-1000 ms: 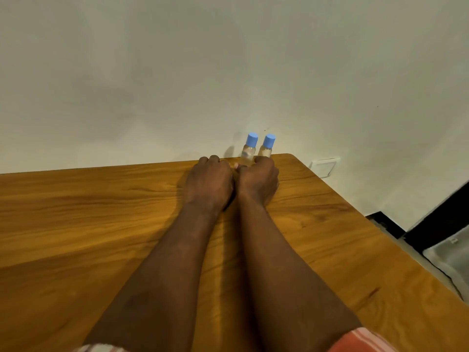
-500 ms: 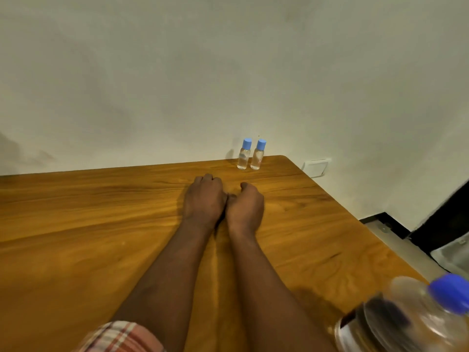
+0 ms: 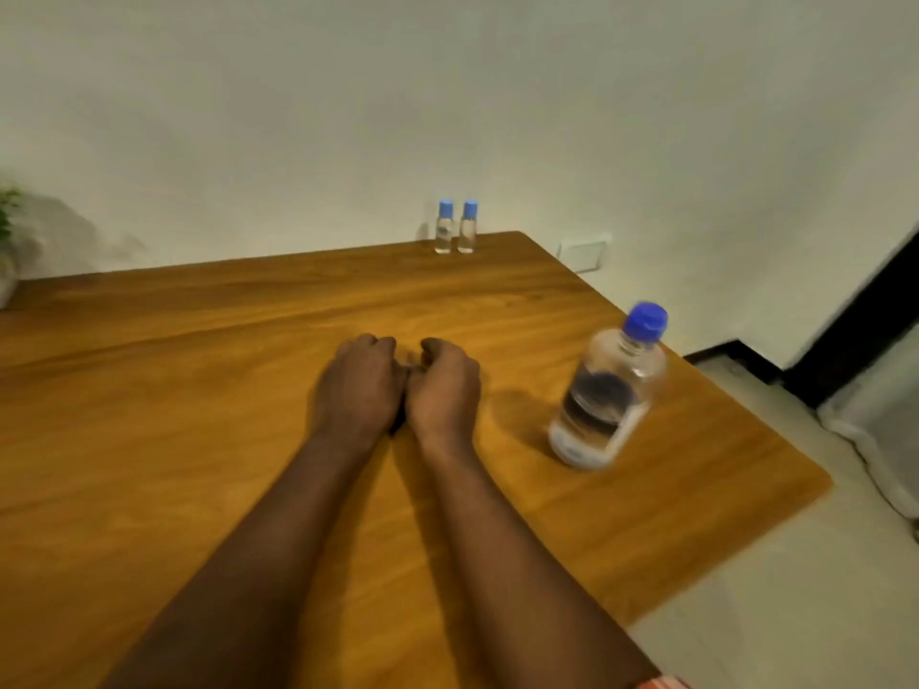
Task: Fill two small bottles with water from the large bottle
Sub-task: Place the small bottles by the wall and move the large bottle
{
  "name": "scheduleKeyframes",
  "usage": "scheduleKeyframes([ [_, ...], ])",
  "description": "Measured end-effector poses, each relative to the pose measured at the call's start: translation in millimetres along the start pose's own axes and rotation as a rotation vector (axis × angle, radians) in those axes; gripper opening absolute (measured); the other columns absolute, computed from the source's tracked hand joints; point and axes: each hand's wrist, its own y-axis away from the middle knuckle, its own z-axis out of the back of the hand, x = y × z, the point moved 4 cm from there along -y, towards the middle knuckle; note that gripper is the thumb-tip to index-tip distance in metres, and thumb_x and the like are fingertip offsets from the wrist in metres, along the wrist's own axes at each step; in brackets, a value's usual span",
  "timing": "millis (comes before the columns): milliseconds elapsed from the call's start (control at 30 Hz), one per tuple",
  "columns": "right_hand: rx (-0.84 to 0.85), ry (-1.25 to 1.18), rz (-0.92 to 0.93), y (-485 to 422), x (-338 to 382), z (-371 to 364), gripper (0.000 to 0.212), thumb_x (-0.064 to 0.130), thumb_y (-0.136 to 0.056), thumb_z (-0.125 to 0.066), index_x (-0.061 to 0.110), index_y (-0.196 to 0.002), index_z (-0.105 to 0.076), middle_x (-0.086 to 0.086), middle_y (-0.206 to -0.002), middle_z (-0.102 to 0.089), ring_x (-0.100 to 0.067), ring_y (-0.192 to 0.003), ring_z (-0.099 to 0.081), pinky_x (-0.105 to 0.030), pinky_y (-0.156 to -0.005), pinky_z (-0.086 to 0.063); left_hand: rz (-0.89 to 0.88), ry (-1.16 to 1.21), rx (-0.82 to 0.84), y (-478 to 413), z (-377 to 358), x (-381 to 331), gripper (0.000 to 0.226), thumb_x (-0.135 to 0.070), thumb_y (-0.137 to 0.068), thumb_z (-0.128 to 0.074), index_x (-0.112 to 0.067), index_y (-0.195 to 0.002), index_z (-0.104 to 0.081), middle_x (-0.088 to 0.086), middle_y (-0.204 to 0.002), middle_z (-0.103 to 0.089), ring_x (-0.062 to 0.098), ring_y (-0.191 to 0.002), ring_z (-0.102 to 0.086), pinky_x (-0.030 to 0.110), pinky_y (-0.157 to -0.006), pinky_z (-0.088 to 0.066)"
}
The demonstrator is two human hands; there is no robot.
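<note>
Two small clear bottles with blue caps stand side by side at the far edge of the wooden table (image 3: 199,370): the left small bottle (image 3: 444,227) and the right small bottle (image 3: 468,227), both capped and holding clear liquid. A large clear bottle (image 3: 609,390) with a blue cap stands near the table's right edge, partly filled. My left hand (image 3: 360,385) and my right hand (image 3: 444,387) rest on the middle of the table, touching each other, fingers curled under, holding nothing. Both hands are well short of the small bottles and left of the large one.
A white wall runs behind the table, with a wall socket (image 3: 583,253) right of the far corner. A potted plant (image 3: 7,251) shows at the left edge. Pale floor and a dark doorway (image 3: 855,310) lie to the right.
My hands let go of the small bottles and drew back toward me to the table's middle. The view pulled back, bringing the large bottle fully into sight on the right.
</note>
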Motion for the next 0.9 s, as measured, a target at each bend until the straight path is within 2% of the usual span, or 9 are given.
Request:
scheduleKeyframes([
  [133,0.021,0.005,0.056,34.1,-3.9,23.1,0.036,0.012,-0.088,-0.058,0.006,-0.122,-0.065,-0.013,-0.118,-0.069,-0.027,-0.113,-0.061,-0.037,-0.096,-0.049,-0.048,0.02,0.004,34.7,3.8,-14.3,0.029,-0.017,-0.09,-0.048,-0.004,-0.111,-0.062,0.019,-0.106,-0.062,0.037,-0.098,-0.058,0.045,-0.08,-0.048],
  [233,0.036,0.004,0.094,56.7,-13.1,45.5,0.034,0.01,-0.088,-0.058,0.004,-0.121,-0.065,-0.014,-0.115,-0.07,-0.027,-0.108,-0.064,-0.038,-0.093,-0.051,-0.055,0.048,0.015,60.9,4.8,-29.9,0.032,-0.018,-0.091,-0.048,-0.007,-0.119,-0.06,0.016,-0.11,-0.062,0.035,-0.102,-0.057,0.043,-0.082,-0.047],
  [400,0.035,-0.031,0.077,84.0,-34.7,83.3,0.029,0.01,-0.088,-0.062,0.006,-0.116,-0.068,-0.009,-0.108,-0.073,-0.019,-0.098,-0.068,-0.034,-0.087,-0.055,-0.092,0.102,0.032,97.1,5.3,-62.8,0.031,-0.02,-0.092,-0.047,-0.009,-0.118,-0.06,0.013,-0.111,-0.062,0.031,-0.104,-0.056,0.04,-0.083,-0.046],
  [567,-0.011,-0.079,0.028,104.6,-53.3,121.1,0.029,0.006,-0.086,-0.065,0.008,-0.115,-0.07,-0.005,-0.108,-0.073,-0.011,-0.095,-0.068,-0.019,-0.084,-0.054,-0.089,0.15,0.056,121.6,3.0,-91.6,0.037,-0.027,-0.091,-0.05,-0.009,-0.123,-0.057,0.01,-0.118,-0.061,0.026,-0.11,-0.054,0.037,-0.088,-0.046],
  [633,-0.059,-0.108,-0.028,108.6,-63.6,136.7,0.027,0.007,-0.084,-0.068,0.009,-0.111,-0.071,-0.002,-0.101,-0.074,-0.006,-0.085,-0.067,-0.004,-0.074,-0.048,-0.079,0.161,0.065,126.8,1.7,-102.4,0.043,-0.032,-0.09,-0.052,-0.01,-0.127,-0.055,0.008,-0.121,-0.06,0.025,-0.113,-0.052,0.037,-0.091,-0.045],
  [667,-0.093,-0.125,-0.063,109.2,-69.3,144.0,0.026,0.009,-0.082,-0.07,0.011,-0.108,-0.072,-0.001,-0.097,-0.074,-0.002,-0.079,-0.065,-0.002,-0.069,-0.045,-0.078,0.164,0.073,128.3,0.6,-108.0,0.045,-0.034,-0.089,-0.053,-0.01,-0.128,-0.054,0.008,-0.121,-0.059,0.025,-0.114,-0.052,0.036,-0.091,-0.044],
  [767,-0.214,-0.206,-0.157,105.8,-85.8,162.5,0.021,0.014,-0.077,-0.078,0.016,-0.097,-0.072,0.002,-0.091,-0.072,-0.004,-0.077,-0.064,-0.013,-0.068,-0.051,-0.075,0.169,0.093,128.2,-3.4,-121.6,0.048,-0.035,-0.088,-0.053,-0.011,-0.13,-0.053,0.007,-0.123,-0.058,0.024,-0.115,-0.05,0.036,-0.092,-0.044],
  [833,-0.262,-0.231,-0.201,98.5,-93.0,170.1,0.035,0.018,-0.075,-0.082,0.017,-0.106,-0.067,0.0,-0.102,-0.069,-0.008,-0.086,-0.063,-0.014,-0.065,-0.049,-0.072,0.168,0.091,125.6,-6.0,-126.6,0.047,-0.035,-0.089,-0.053,-0.012,-0.13,-0.053,0.007,-0.124,-0.058,0.023,-0.115,-0.051,0.035,-0.092,-0.044],
  [900,-0.253,-0.204,-0.221,88.4,-96.9,172.7,0.058,0.023,-0.073,-0.084,0.017,-0.125,-0.058,-0.002,-0.12,-0.062,-0.013,-0.104,-0.06,-0.012,-0.071,-0.045,-0.068,0.161,0.086,121.4,-7.3,-128.5,0.047,-0.036,-0.089,-0.053,-0.012,-0.129,-0.053,0.007,-0.123,-0.059,0.023,-0.114,-0.051,0.034,-0.09,-0.044],
])
